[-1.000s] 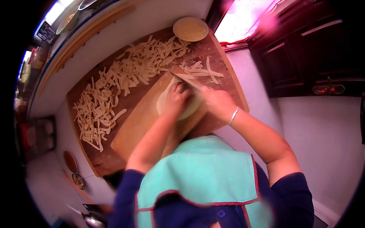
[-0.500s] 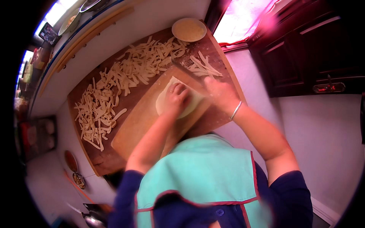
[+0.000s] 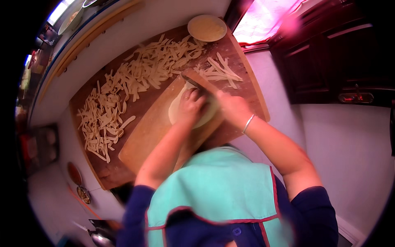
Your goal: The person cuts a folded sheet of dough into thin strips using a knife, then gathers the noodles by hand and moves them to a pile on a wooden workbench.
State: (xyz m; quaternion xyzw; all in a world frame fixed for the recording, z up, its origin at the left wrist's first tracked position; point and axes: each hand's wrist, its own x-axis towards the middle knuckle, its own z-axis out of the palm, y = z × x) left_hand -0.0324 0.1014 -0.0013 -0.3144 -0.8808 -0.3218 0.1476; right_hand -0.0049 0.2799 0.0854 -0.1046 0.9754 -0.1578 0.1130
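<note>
My left hand point(image 3: 191, 108) presses down on a pale rolled dough sheet point(image 3: 175, 110), with its fingers curled under. The sheet lies on a wooden cutting board point(image 3: 142, 138), partly hidden by that hand. In my right hand point(image 3: 235, 108) is a knife point(image 3: 194, 81), its blade slanting across the upper right part of the dough, close beside my left fingertips. Motion blurs the right hand and the dough edge near it. A broad heap of cut dough strips point(image 3: 142, 72) spreads beyond the board, and a smaller bunch of strips point(image 3: 222, 73) lies beyond the knife, to the right.
A white bowl point(image 3: 208, 40) with pale yellowish contents stands at the far corner of the wooden table point(image 3: 109, 175). Dark cabinet doors point(image 3: 333, 61) are at the right. Along the left runs a shelf edge point(image 3: 82, 41). A small dish point(image 3: 84, 195) sits low on the left.
My right hand and the knife have moved slightly left, bringing the blade over the dough near my left fingers. My left hand stays on the sheet.
</note>
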